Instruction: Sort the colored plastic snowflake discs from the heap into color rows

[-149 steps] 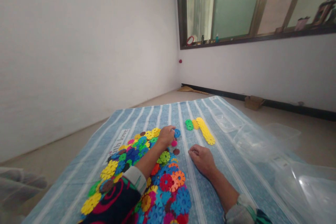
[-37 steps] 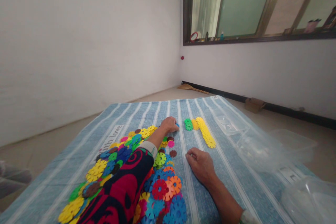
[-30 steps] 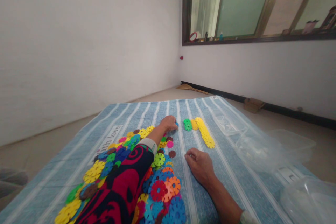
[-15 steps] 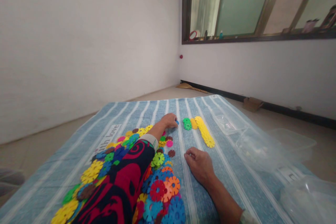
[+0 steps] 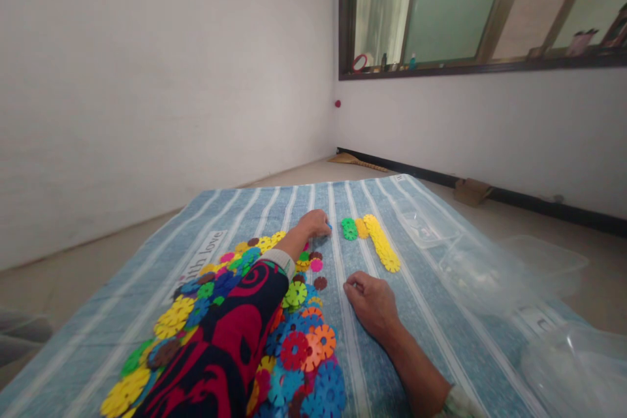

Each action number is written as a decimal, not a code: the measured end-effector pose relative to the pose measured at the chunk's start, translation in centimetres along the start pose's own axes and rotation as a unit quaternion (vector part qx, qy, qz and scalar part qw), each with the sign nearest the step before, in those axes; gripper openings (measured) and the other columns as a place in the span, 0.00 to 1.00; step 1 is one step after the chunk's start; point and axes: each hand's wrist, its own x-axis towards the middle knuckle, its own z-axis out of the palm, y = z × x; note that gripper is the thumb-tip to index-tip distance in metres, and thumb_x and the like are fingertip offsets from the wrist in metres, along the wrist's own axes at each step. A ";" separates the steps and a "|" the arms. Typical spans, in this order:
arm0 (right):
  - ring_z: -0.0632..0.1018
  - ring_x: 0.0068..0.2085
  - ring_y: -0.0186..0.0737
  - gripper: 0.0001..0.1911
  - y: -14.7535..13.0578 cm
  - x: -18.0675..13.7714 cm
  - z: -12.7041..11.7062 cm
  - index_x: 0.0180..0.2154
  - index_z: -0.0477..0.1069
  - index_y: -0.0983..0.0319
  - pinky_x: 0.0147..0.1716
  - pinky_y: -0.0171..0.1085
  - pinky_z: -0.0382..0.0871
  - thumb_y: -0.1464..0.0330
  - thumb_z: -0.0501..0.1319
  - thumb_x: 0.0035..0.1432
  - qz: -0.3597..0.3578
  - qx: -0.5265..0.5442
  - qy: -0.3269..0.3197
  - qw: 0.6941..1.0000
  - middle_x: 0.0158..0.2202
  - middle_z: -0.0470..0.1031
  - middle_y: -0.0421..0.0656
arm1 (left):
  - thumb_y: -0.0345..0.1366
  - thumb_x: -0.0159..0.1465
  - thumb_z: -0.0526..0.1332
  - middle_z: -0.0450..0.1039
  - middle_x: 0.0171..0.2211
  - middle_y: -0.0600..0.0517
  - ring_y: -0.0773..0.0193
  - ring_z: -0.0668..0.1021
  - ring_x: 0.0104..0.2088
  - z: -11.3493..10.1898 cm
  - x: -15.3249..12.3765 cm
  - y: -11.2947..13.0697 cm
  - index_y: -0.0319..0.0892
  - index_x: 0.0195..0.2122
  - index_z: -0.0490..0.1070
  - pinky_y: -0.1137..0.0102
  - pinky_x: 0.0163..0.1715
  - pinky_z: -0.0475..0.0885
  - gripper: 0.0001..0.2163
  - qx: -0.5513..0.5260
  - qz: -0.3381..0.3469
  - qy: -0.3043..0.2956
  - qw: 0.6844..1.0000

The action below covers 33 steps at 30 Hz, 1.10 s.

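Observation:
My left hand reaches far forward over a blue striped cloth, fingers closed on a small blue snowflake disc at the far edge of a spread of coloured discs. Just right of it lie green discs and a row of yellow discs. My right hand rests on the cloth with fingers curled in, and whether it holds anything is hidden. A brown disc lies close to its thumb.
Clear plastic bags and containers lie along the cloth's right side. A cardboard piece and a broom sit by the far wall under a window. Bare floor lies to the left.
My left hand has crept farther forward and right with the blue disc, toward the green discs. My right hand has stayed in place.

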 end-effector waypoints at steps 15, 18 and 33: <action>0.74 0.28 0.34 0.09 -0.3 0.1 -0.2 0.30 0.74 0.57 0.27 0.31 0.55 0.65 0.56 0.56 0.003 -0.010 -0.004 1.000 0.23 0.75 0.38 | 0.34 0.45 0.62 0.76 0.26 0.51 0.60 0.76 0.32 0.5 -0.2 -0.7 0.41 0.27 0.78 0.72 0.30 0.67 0.09 -0.022 0.008 0.012 1.000; 0.74 0.28 0.34 0.09 -0.2 0.1 -0.2 0.30 0.74 0.57 0.27 0.31 0.54 0.65 0.56 0.56 0.000 -0.008 -0.002 1.000 0.23 0.74 0.38 | 0.34 0.46 0.62 0.77 0.27 0.50 0.61 0.76 0.32 0.5 -0.3 -0.7 0.42 0.29 0.78 0.72 0.30 0.67 0.10 -0.018 0.008 0.014 1.000; 0.74 0.28 0.34 0.10 -0.2 -0.1 -0.3 0.30 0.74 0.58 0.27 0.31 0.54 0.64 0.55 0.56 0.001 0.004 -0.008 1.000 0.24 0.75 0.38 | 0.37 0.48 0.61 0.77 0.31 0.48 0.59 0.77 0.35 0.3 -1.1 -0.4 0.41 0.31 0.78 0.72 0.32 0.66 0.11 0.019 0.017 0.028 0.999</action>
